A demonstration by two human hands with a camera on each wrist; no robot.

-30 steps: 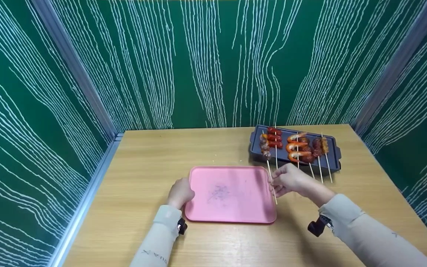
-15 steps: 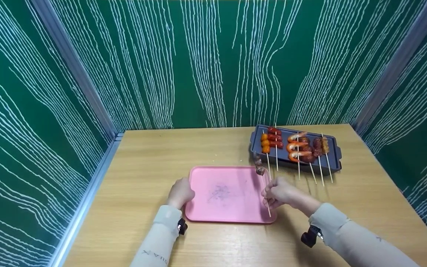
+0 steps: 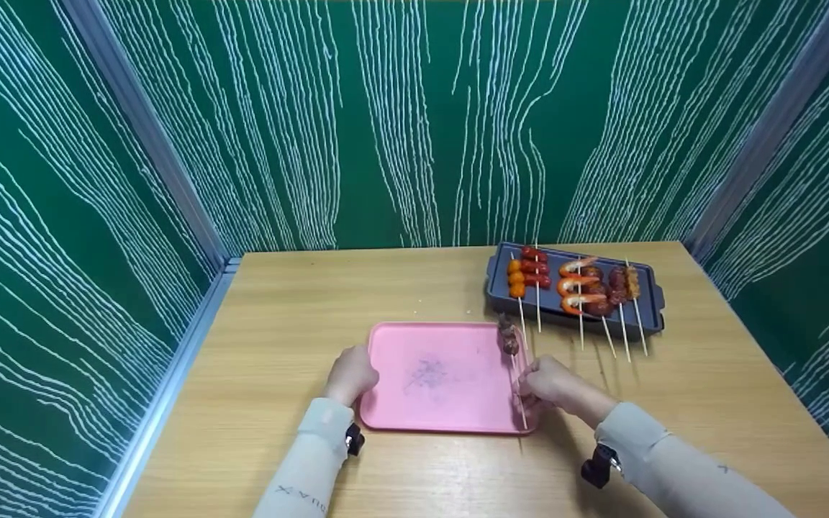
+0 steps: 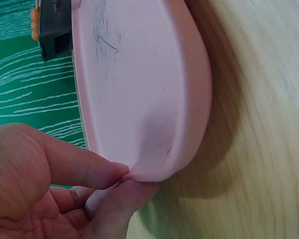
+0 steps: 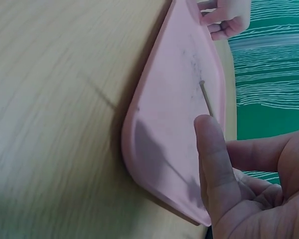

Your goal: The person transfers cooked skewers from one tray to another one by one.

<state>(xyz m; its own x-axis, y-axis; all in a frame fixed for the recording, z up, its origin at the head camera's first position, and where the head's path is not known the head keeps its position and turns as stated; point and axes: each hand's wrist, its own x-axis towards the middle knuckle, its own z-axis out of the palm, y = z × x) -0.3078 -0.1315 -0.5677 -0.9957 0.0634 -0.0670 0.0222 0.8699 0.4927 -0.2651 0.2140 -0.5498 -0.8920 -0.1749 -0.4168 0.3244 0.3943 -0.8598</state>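
Observation:
My left hand (image 3: 351,375) pinches the left rim of a pink tray (image 3: 450,421) between thumb and finger, plain in the left wrist view, where the tray (image 4: 139,89) shows dark scratches. At the tray's right side, my right hand (image 3: 555,385) pinches the stick of a brown meat skewer (image 3: 508,335). Its meat end points away from me over the tray's far right corner, and the stick's bare end points toward me. In the right wrist view only the stick's tip (image 5: 205,94) shows past the fingers; the meat is hidden there.
Behind the right hand stands a dark grill pan (image 3: 558,306). It bears an orange ball skewer (image 3: 516,279), a red sausage skewer (image 3: 535,267), a shrimp skewer (image 3: 574,286) and several meat skewers (image 3: 617,285), sticks jutting over the near edge. Green patterned walls (image 3: 386,144) enclose the table.
My right hand has brought the meat skewer from the grill pan's left end down and toward me, over the tray's right side. The orange ball skewer came into view. My left hand stayed put.

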